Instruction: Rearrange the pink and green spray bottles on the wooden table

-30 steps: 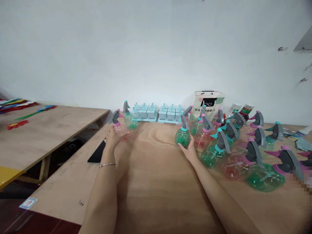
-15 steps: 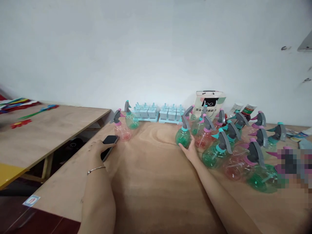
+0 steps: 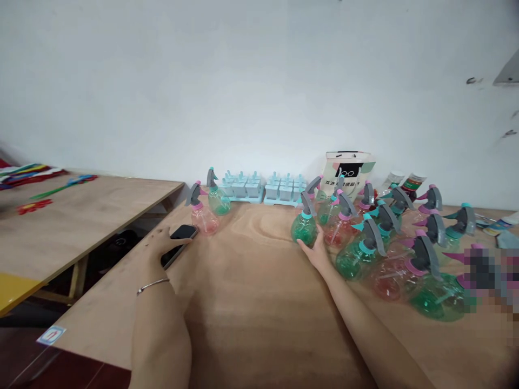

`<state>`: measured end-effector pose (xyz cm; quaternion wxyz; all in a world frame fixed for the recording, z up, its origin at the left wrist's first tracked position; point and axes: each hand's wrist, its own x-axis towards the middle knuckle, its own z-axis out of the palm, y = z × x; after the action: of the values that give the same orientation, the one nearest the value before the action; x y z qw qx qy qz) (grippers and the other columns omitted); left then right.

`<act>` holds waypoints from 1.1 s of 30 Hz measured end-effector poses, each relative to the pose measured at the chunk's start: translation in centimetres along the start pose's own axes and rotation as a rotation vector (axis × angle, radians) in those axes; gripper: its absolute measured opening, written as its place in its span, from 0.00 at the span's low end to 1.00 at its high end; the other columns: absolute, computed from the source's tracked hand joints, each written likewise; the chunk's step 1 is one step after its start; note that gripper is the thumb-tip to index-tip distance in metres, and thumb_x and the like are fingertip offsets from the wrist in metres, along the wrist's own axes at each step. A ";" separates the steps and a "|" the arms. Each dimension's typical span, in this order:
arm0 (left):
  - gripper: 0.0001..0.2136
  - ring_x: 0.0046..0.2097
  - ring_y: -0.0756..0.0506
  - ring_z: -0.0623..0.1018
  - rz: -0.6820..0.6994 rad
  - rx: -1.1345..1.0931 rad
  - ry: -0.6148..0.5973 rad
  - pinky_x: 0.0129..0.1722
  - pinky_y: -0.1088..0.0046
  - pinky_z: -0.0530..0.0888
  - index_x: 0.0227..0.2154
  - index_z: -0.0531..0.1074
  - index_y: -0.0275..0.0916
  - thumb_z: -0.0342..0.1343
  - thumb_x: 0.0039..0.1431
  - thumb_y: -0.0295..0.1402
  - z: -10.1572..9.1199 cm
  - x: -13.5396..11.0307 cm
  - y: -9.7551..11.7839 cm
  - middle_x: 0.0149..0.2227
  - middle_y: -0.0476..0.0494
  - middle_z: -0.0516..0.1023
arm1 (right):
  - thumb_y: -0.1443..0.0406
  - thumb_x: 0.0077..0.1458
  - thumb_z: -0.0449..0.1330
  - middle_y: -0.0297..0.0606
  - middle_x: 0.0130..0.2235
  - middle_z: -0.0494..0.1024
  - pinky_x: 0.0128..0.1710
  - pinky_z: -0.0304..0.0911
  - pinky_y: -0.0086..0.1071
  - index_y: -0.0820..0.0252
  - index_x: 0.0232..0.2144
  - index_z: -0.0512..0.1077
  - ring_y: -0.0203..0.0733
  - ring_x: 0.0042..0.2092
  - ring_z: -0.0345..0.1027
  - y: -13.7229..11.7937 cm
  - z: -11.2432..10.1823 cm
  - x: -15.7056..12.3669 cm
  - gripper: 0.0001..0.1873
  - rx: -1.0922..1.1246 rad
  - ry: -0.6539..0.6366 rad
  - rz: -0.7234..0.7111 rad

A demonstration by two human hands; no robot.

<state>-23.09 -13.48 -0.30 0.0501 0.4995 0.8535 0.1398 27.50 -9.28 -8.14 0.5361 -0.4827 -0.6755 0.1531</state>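
Note:
My left hand [image 3: 162,246] is wrapped across a dark phone [image 3: 183,232] on the wooden table, its thumb reaching over to the phone's right edge. Part of the phone is hidden beneath the hand. My right hand [image 3: 315,249] curves around the lower right side of a round green spray bottle [image 3: 302,229] with a grey trigger head and turquoise collar. This bottle stands upright on the table. Beyond the phone are a pink spray bottle [image 3: 205,220] and a pale green spray bottle [image 3: 219,202].
Several more green and pink spray bottles [image 3: 351,263] crowd the right side. Two light-blue ice-pop moulds [image 3: 283,202] and a paper bag [image 3: 329,170] stand along the wall, with jars [image 3: 414,185] farther right. Across a gap at left is another table [image 3: 101,208] bearing colourful strips.
My left hand and wrist have shifted slightly left, and the phone's near end has swung left with them. My right hand and its bottle stay nearly still.

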 end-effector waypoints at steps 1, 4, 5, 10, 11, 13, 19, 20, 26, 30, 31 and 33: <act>0.50 0.65 0.22 0.62 0.028 -0.007 -0.002 0.58 0.48 0.65 0.61 0.59 0.22 0.60 0.41 0.56 -0.3 -0.1 0.6 0.63 0.18 0.63 | 0.49 0.54 0.62 0.60 0.64 0.60 0.63 0.54 0.57 0.63 0.64 0.48 0.58 0.66 0.55 0.0 0.0 0.0 0.45 -0.003 0.000 -0.007; 0.48 0.66 0.26 0.61 0.102 -0.030 0.005 0.61 0.52 0.63 0.63 0.57 0.27 0.59 0.43 0.55 -1.0 -0.5 3.0 0.65 0.24 0.62 | 0.50 0.54 0.62 0.59 0.64 0.60 0.63 0.54 0.57 0.63 0.64 0.49 0.57 0.66 0.55 -0.1 -0.1 0.0 0.44 -0.007 -0.003 -0.007; 0.47 0.66 0.28 0.62 0.122 -0.028 0.016 0.61 0.54 0.63 0.63 0.57 0.28 0.59 0.44 0.54 -1.3 -0.7 4.0 0.65 0.25 0.62 | 0.50 0.54 0.62 0.59 0.63 0.61 0.63 0.55 0.57 0.63 0.63 0.49 0.58 0.65 0.56 -0.1 0.0 -0.1 0.44 -0.002 0.003 0.004; 0.44 0.61 0.21 0.66 0.006 0.129 -0.038 0.55 0.46 0.66 0.54 0.69 0.26 0.62 0.40 0.57 -5.1 -3.5 7.4 0.60 0.19 0.68 | 0.51 0.47 0.67 0.56 0.57 0.68 0.57 0.63 0.56 0.61 0.60 0.54 0.59 0.58 0.66 -0.2 0.1 -0.1 0.45 0.035 0.028 0.059; 0.41 0.58 0.19 0.69 0.008 0.127 -0.054 0.53 0.44 0.67 0.49 0.74 0.29 0.62 0.39 0.59 -6.3 -4.4 7.8 0.56 0.20 0.72 | 0.51 0.46 0.67 0.55 0.55 0.69 0.56 0.64 0.56 0.61 0.59 0.55 0.58 0.57 0.67 -0.3 0.1 -0.1 0.44 0.047 0.024 0.063; 0.32 0.51 0.25 0.75 0.146 -0.004 -0.079 0.49 0.49 0.70 0.41 0.78 0.35 0.59 0.44 0.60 -8.4 -6.6 8.9 0.48 0.29 0.79 | 0.54 0.45 0.67 0.52 0.55 0.70 0.56 0.65 0.55 0.59 0.58 0.56 0.57 0.56 0.67 -0.5 0.1 -0.2 0.42 0.082 0.024 0.043; 0.38 0.62 0.34 0.69 0.834 -0.588 -0.052 0.59 0.56 0.68 0.64 0.60 0.46 0.61 0.51 0.54 -7.2 -14.0 18.5 0.63 0.38 0.67 | 0.58 0.46 0.67 0.49 0.54 0.67 0.55 0.66 0.53 0.57 0.60 0.55 0.55 0.56 0.66 -3.4 -0.1 -1.4 0.42 0.068 0.144 -0.224; 0.44 0.64 0.35 0.66 0.918 -0.670 -0.094 0.60 0.55 0.67 0.67 0.53 0.46 0.63 0.50 0.53 -6.1 -15.0 20.5 0.66 0.36 0.61 | 0.58 0.45 0.68 0.48 0.53 0.67 0.54 0.67 0.53 0.57 0.60 0.55 0.55 0.55 0.66 -4.0 -0.2 -1.6 0.43 0.048 0.157 -0.282; 0.45 0.68 0.35 0.59 0.919 -1.091 -0.136 0.64 0.53 0.62 0.65 0.50 0.47 0.68 0.48 0.45 -1.0 -18.7 27.0 0.67 0.34 0.56 | 0.53 0.41 0.71 0.47 0.51 0.66 0.50 0.70 0.53 0.53 0.60 0.53 0.56 0.52 0.67 -5.7 0.0 -3.2 0.48 -0.038 0.186 -0.468; 0.36 0.64 0.37 0.66 0.710 -1.311 -0.125 0.58 0.60 0.68 0.57 0.58 0.46 0.68 0.47 0.41 -0.4 -19.4 27.2 0.64 0.34 0.60 | 0.43 0.36 0.71 0.48 0.48 0.68 0.51 0.67 0.58 0.52 0.57 0.58 0.59 0.51 0.67 -6.1 0.8 -4.4 0.50 -0.071 0.130 -0.374; 0.33 0.61 0.39 0.70 0.641 -1.365 -0.120 0.54 0.63 0.70 0.56 0.58 0.46 0.67 0.48 0.40 -0.5 -19.4 27.1 0.64 0.35 0.61 | 0.41 0.36 0.69 0.48 0.48 0.68 0.52 0.67 0.58 0.53 0.56 0.60 0.60 0.51 0.67 -6.2 1.0 -4.6 0.49 -0.055 0.107 -0.342; 0.30 0.51 0.43 0.77 0.525 -1.448 -0.098 0.47 0.67 0.73 0.53 0.60 0.47 0.66 0.49 0.39 -1.0 -19.3 27.0 0.61 0.37 0.65 | 0.36 0.41 0.62 0.50 0.49 0.68 0.54 0.65 0.57 0.55 0.56 0.62 0.60 0.53 0.66 -6.6 1.2 -4.6 0.47 0.011 0.062 -0.316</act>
<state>8.92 -17.96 7.43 0.3676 0.5337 0.3995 0.6484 23.03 -15.84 -6.44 0.5769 -0.3720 -0.7251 0.0556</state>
